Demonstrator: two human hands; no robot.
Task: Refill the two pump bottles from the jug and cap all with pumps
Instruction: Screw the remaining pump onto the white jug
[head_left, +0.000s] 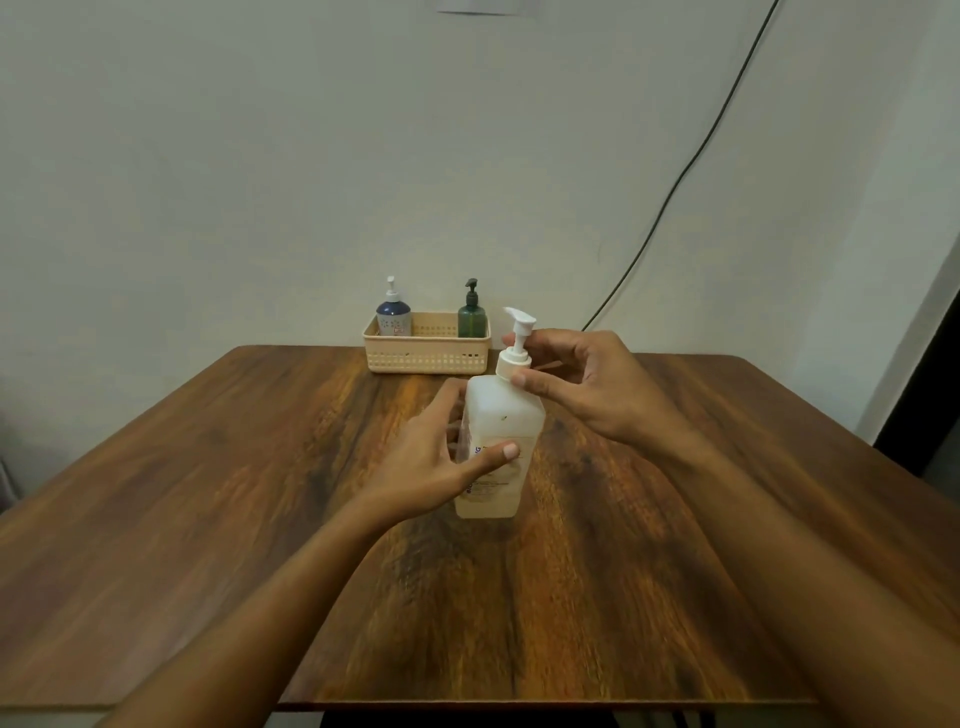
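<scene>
Jug (504, 410) upright on the table (260, 467), held in both grips.
Clasped round the body by the left grip (431, 457), thumb across the label; collar of the white pump (514, 358) pinched between thumb and fingers of the right grip (587, 384), just above and right of the left. Beyond both grips, at the far table edge by the wall, beige basket (427, 358) holding the blue-and-white bottle (393, 314) left and the dark green bottle (471, 318) right, both pump-capped.

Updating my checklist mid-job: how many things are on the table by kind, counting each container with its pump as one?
Small pump bottles: 2, the blue-and-white bottle and the dark green bottle
Jug: 1, with its white pump on
Basket: 1, holding both small bottles
Total: 4
</scene>
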